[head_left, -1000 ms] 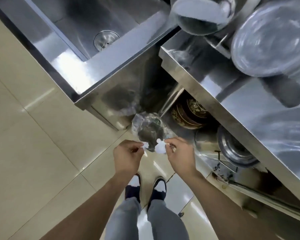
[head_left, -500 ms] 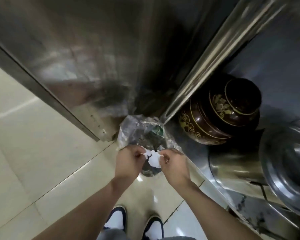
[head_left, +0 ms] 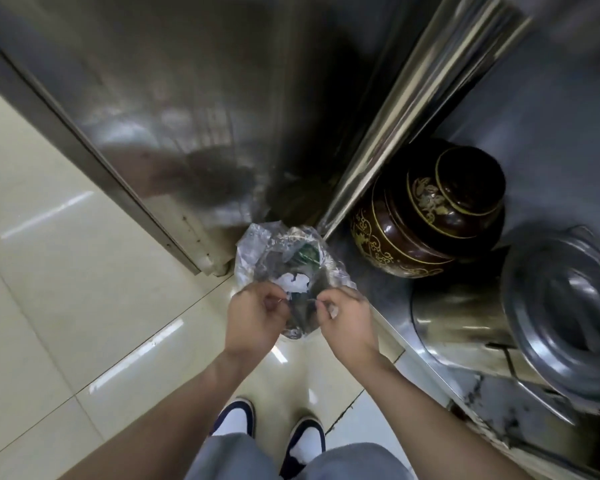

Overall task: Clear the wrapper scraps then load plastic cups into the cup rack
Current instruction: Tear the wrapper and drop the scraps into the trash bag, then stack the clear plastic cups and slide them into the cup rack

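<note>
My left hand [head_left: 257, 315] and right hand [head_left: 343, 318] hover side by side over a clear bag [head_left: 284, 261] on the floor, fingers curled together. White wrapper scraps [head_left: 293, 282] lie in the bag's mouth, just beyond my fingertips; whether I pinch anything, I cannot tell.

bag [head_left: 257, 251] on floor [head_left: 49, 271], ahead of both hands | jar [head_left: 426, 216] right of bag | pot [head_left: 561, 313] right of jar

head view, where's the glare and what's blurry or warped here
Head view: bright streaks of glare on the floor tiles and the steel post; the metal lid at right is smeared by blur; wide-angle bending curves the cabinet edge; both hands, left hand and right hand, and the plastic bag are fairly sharp.
</note>
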A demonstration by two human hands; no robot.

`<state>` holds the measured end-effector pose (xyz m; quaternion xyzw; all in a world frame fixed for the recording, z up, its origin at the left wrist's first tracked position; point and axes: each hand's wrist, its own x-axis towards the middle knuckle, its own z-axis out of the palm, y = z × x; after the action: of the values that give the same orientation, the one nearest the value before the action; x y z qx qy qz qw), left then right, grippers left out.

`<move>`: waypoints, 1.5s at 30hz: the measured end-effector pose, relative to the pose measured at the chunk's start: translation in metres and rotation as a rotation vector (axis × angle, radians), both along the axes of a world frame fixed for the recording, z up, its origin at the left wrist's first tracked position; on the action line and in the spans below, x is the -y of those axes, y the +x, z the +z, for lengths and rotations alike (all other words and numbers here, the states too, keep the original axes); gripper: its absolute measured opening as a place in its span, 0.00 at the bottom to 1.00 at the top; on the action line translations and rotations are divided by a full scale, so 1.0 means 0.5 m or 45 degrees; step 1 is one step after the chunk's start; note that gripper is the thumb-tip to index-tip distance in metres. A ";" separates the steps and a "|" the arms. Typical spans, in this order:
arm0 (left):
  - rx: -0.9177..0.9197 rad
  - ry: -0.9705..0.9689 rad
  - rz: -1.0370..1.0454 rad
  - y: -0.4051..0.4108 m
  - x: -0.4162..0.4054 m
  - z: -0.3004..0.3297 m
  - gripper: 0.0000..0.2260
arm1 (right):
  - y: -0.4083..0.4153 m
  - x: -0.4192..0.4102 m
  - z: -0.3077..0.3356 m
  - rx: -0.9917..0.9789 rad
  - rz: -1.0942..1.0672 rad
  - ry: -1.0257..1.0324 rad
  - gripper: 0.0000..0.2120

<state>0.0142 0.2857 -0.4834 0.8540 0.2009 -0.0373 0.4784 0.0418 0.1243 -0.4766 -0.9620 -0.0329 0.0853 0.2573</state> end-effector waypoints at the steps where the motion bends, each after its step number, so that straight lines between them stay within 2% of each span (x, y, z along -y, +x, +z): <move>1: 0.016 -0.029 0.005 -0.009 0.002 0.038 0.05 | -0.009 0.002 0.035 0.005 -0.020 0.018 0.05; 6: 0.040 -0.019 -0.082 -0.055 0.018 0.292 0.05 | -0.072 0.010 0.297 0.112 -0.119 0.071 0.05; 13: 0.220 0.068 -0.277 -0.091 0.028 0.664 0.09 | -0.165 0.046 0.664 0.215 -0.321 0.194 0.07; 16: 0.257 0.030 -0.313 -0.096 0.045 0.801 0.10 | -0.194 0.072 0.797 0.284 -0.383 0.224 0.06; 22: 0.425 -0.059 -0.533 -0.095 0.111 0.968 0.13 | -0.255 0.141 0.980 0.441 -0.584 0.257 0.03; 26: 0.519 -0.106 -0.647 -0.094 0.176 1.055 0.15 | -0.299 0.193 1.066 0.601 -0.738 0.253 0.03; 28: 0.529 -0.133 -0.646 -0.085 0.198 1.075 0.13 | -0.310 0.215 1.090 0.669 -0.801 0.257 0.02; 33: 0.464 -0.198 -0.674 -0.060 0.271 1.127 0.09 | -0.333 0.292 1.132 0.671 -0.958 0.262 0.05; 41: 0.481 -0.143 -0.658 -0.026 0.360 1.168 0.08 | -0.300 0.401 1.142 0.772 -0.937 0.391 0.06; 45: 0.459 -0.113 -0.648 -0.019 0.370 1.160 0.09 | -0.278 0.420 1.130 0.688 -0.915 0.448 0.06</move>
<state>0.0046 0.1009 0.0968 0.8480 -0.1092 -0.0127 0.5185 -0.0972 -0.0855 0.0883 -0.8421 0.2220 -0.2688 0.4115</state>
